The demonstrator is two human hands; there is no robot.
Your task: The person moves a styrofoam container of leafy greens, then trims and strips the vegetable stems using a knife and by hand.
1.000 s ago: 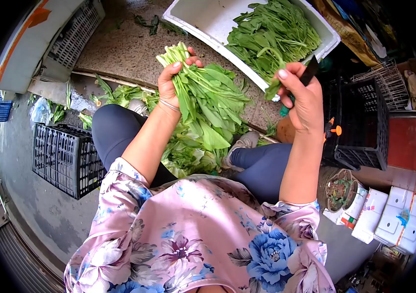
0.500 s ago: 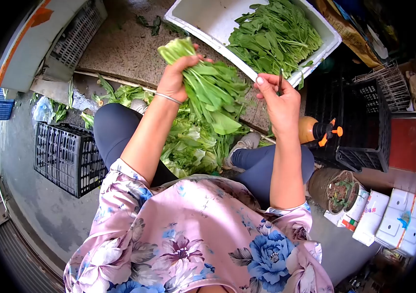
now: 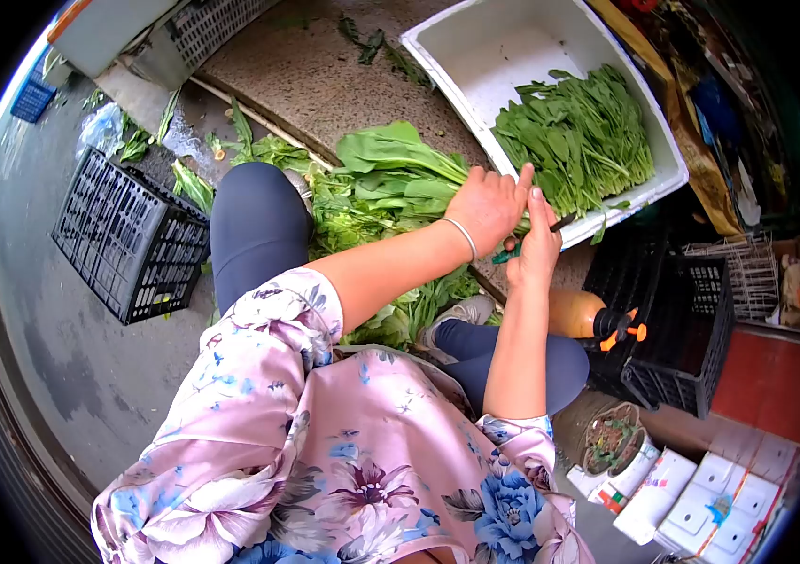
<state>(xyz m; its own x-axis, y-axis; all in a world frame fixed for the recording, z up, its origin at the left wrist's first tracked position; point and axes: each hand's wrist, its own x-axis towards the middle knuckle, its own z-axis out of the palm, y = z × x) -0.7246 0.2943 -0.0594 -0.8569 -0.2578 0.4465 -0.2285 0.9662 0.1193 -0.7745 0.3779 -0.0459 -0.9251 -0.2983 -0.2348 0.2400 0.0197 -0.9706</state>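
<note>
Head view, and the leafy bunch [image 3: 390,169] is fanning out just above the middle of the frame, broad smooth leaves pointing left, slimmer stems running into the left hand [image 3: 486,211]. Those fingers are gripping the stems, knuckles up, while the right hand [image 3: 533,246] is meeting them, its fingers gripping a knife [image 3: 562,223], the short dark blade poking out rightward. The smooth white box [image 3: 489,56] is slanting across the upper right, its thick rim running right by both hands; whether they're touching it, I can't tell. Heaped greens [image 3: 578,141] are filling its right side. Speckled stone [image 3: 301,61] is spreading left of it, giving room. The left forearm is angling rightward; the right one is standing nearly vertical.
</note>
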